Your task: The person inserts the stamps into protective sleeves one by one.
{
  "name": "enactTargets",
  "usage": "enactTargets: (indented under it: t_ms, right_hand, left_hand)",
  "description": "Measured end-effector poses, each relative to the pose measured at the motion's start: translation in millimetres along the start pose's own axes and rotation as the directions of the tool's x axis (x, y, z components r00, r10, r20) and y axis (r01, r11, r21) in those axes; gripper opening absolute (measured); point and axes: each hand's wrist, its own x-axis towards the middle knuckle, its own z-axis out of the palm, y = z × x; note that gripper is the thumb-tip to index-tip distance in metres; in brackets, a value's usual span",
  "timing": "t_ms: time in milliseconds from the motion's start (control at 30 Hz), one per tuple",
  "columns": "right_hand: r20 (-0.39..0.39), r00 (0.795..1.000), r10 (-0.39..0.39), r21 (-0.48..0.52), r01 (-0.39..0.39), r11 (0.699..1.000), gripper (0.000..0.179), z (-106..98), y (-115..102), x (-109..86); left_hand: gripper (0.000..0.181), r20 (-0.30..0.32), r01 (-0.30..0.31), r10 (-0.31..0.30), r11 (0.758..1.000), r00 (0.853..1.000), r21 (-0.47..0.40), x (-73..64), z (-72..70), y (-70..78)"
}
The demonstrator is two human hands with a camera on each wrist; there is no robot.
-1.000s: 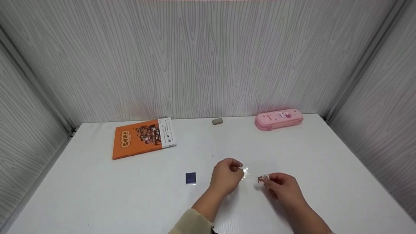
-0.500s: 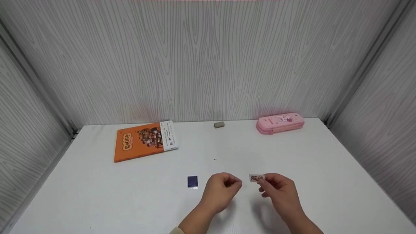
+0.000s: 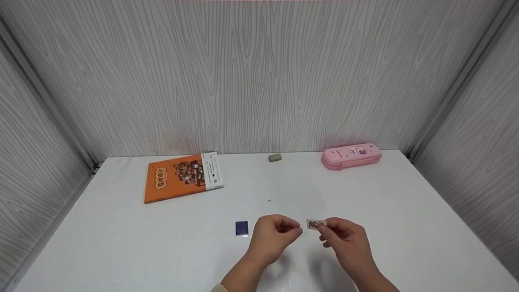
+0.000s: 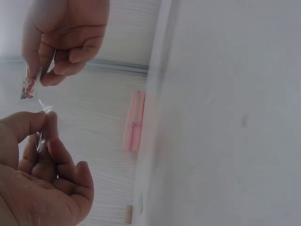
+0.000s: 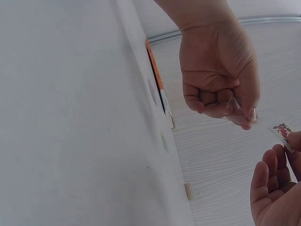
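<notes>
My left hand (image 3: pixel 272 239) pinches a thin piece of clear plastic film (image 4: pixel 41 141) between thumb and forefinger; the film barely shows in the head view. Facing it, my right hand (image 3: pixel 350 241) pinches a small card (image 3: pixel 315 224) with a colourful printed picture and a pale edge. The card's left end points toward the left fingertips, with a narrow gap between them. Both hands hover above the white table, as their shadows below suggest. A small dark purple square (image 3: pixel 241 228) lies flat on the table just left of my left hand.
An orange book (image 3: pixel 178 178) with a white strip lies at the back left. Near the rear wall (image 3: pixel 243 81) sit a small grey-brown block (image 3: pixel 275 157) and, farther right, a pink pencil case (image 3: pixel 351 156). Side walls flank the white table (image 3: pixel 121 243).
Both hands have come off the table toward the viewer, and the right hand has brought the card leftward, nearer the left fingertips. The head view has tilted slightly upward.
</notes>
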Motion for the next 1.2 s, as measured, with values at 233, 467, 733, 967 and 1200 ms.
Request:
enactTargets:
  t_ms: [233, 467, 733, 967, 1200]
  right_hand:
    - [0.016, 0.999, -0.029, -0.002, 0.029, 1.000, 0.004, 0.8, 1.6, -0.1]
    - [-0.006, 1.000, -0.026, 0.015, 0.026, 1.000, 0.006, 0.3, 0.1, -1.7]
    - [-0.040, 0.999, 0.003, 0.014, -0.003, 1.000, 0.006, -1.1, 0.4, -0.4]
    - [-0.044, 0.999, 0.014, 0.012, -0.014, 1.000, 0.005, -1.7, 1.2, 0.8]
    - [-0.041, 0.999, -0.020, -0.010, 0.020, 1.000, 0.004, -0.3, 2.9, -0.5]
  left_hand:
    - [0.006, 0.003, -0.066, 0.066, 0.998, 0.998, -0.008, 0.5, 1.0, -2.4]
    - [0.007, -0.014, -0.061, 0.062, 0.998, 0.998, 0.026, 0.2, 3.3, -2.7]
    - [0.008, -0.039, -0.046, 0.048, 0.998, 0.998, 0.044, -2.1, 3.3, -1.0]
    - [0.008, -0.045, -0.031, 0.034, 0.998, 0.998, 0.055, -3.2, 2.1, 1.0]
    - [0.009, -0.032, -0.050, 0.051, 0.998, 0.998, 0.037, -3.1, 2.4, 0.4]
